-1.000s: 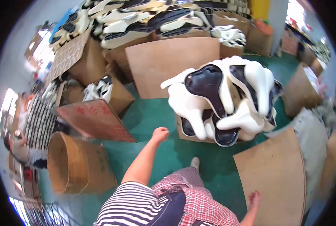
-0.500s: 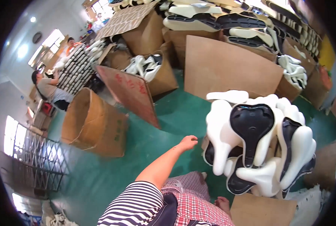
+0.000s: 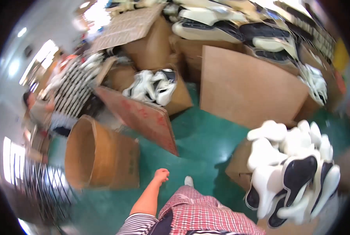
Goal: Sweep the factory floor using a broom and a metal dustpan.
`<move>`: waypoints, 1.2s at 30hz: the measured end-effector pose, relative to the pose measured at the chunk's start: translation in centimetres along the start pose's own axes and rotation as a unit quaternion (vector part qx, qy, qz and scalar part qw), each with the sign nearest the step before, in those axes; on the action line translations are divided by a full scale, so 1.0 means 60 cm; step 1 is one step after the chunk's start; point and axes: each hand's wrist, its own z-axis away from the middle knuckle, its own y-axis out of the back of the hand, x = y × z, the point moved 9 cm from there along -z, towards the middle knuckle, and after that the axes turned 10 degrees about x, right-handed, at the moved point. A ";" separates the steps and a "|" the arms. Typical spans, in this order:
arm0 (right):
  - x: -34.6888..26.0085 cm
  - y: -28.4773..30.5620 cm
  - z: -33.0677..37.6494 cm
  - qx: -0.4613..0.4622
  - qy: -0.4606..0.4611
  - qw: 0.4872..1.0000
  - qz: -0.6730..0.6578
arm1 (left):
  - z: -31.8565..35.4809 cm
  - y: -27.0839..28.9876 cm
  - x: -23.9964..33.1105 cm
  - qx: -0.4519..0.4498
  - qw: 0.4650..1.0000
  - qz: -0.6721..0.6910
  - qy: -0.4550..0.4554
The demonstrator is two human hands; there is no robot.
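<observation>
My left hand (image 3: 162,175) hangs in front of me above the green floor, its fingers curled in and a little blurred, with nothing visible in them. My right hand is out of the picture. To my right, a cardboard box (image 3: 239,164) is heaped with bicycle saddles (image 3: 264,184), white on one side and black on the other. One saddle (image 3: 300,172) turns its black underside toward me. Left of my hand, apart from it, stands a tall brown cardboard carton (image 3: 124,162) with its top open.
A leaning brown board (image 3: 143,117) with red marks stands ahead, beside a box of white saddles (image 3: 151,88). A large brown panel (image 3: 253,86) stands further right. Piled saddles (image 3: 206,29) line the back. A person (image 3: 39,111) is at the far left by stacked saddles.
My view has shifted, so the saddle heap sits lower and further right. My left hand is now lower and further left, away from the saddles. A foot shows ahead of the apron.
</observation>
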 end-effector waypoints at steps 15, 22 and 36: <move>-0.705 -0.392 0.389 -0.472 -0.705 0.040 -0.528 | -0.178 -0.219 0.723 -0.266 0.931 -0.022 -0.249; -0.616 -0.597 0.169 -0.403 -0.715 0.135 -0.555 | -0.331 -0.204 0.909 -0.209 0.951 -0.040 -0.226; -0.265 -0.899 0.037 -0.019 -0.897 0.196 -0.396 | -0.237 -0.784 1.377 -0.379 0.841 -0.159 -0.353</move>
